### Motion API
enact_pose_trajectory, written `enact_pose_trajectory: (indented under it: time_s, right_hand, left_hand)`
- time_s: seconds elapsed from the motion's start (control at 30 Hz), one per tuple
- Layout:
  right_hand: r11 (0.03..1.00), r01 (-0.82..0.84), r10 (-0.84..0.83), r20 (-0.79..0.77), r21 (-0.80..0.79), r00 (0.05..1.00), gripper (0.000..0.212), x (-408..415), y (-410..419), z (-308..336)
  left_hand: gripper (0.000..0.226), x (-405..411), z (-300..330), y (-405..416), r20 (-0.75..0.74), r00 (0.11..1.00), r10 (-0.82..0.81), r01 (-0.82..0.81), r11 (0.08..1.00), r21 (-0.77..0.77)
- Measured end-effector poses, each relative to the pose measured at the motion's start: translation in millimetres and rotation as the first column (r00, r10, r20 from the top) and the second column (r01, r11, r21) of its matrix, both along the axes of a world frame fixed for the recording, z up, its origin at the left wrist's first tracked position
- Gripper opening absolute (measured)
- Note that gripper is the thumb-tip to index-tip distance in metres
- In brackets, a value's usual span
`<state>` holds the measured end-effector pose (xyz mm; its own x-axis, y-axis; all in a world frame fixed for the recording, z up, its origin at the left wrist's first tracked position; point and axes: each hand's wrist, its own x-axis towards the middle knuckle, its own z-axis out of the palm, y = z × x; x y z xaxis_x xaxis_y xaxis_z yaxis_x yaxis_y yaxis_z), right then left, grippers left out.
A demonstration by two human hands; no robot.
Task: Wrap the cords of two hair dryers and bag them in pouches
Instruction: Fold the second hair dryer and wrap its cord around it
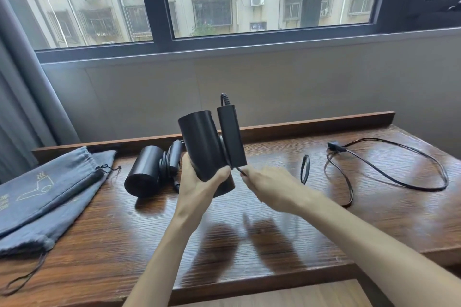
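Observation:
My left hand [199, 182] grips a black folded hair dryer [202, 142] held up over the wooden table [262, 244], its handle [230, 136] folded against the barrel. My right hand [272, 185] pinches that dryer's black cord [389, 174] just below the handle; the rest of the cord trails in loose loops across the table to the right, ending in the plug [334, 145]. A second black hair dryer [146, 172] lies on the table behind my left hand, its cord bundled beside it. Two grey drawstring pouches [45, 187] lie stacked at the left.
A small black band [304, 169] lies on the table between my right hand and the loose cord. A raised wooden lip [311, 124] runs along the table's far edge, under a grey wall and window. A grey curtain [27, 97] hangs at the left.

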<state>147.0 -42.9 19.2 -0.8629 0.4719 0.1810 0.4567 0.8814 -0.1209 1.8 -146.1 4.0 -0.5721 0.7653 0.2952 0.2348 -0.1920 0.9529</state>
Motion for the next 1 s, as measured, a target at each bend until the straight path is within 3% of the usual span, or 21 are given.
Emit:
enact_pose_trajectory:
  time_s: [0.17,0.27,0.4,0.5,0.6,0.77,1.0]
  right_hand:
    - [0.973,-0.105,0.076,0.143,0.206,0.987,0.025,17.9,-27.9,-4.1]
    - [0.983,-0.119,0.099,0.145,0.14,0.985,0.034,29.5,-41.8,6.6]
    - [0.972,-0.166,0.155,0.076,0.165,0.985,0.034,41.4,-45.8,39.1]
    - [0.969,-0.209,0.214,-0.024,0.134,0.977,0.022,38.5,-31.4,64.7]
    - [0.971,-0.195,0.191,0.041,0.142,0.981,0.007,26.5,-9.4,86.8]
    - [0.99,-0.135,0.126,0.17,0.044,0.977,0.007,15.1,15.6,119.5]
    - [0.963,-0.21,0.2,-0.071,-0.167,0.977,0.004,-2.1,50.6,132.2]
  left_hand:
    - [0.058,-4.6,3.0,5.2,0.018,0.997,0.078,-0.078,0.997,0.01]
    - [0.053,-9.2,2.5,3.3,-0.016,0.996,0.092,-0.092,0.996,0.0]
    - [0.07,-16.8,-11.3,-3.5,-0.127,0.988,0.087,-0.097,0.992,-0.082]
    - [0.073,-12.6,-17.6,-8.8,-0.199,0.98,0.019,-0.051,0.987,-0.154]
    - [0.074,-2.2,-19.4,-15.4,-0.26,0.963,-0.069,0.013,0.977,-0.211]
    - [0.064,4.9,-26.3,-22.6,-0.295,0.941,-0.166,0.088,0.961,-0.26]
    - [0.061,14.1,-16.2,-26.4,-0.292,0.943,-0.157,0.09,0.968,-0.233]
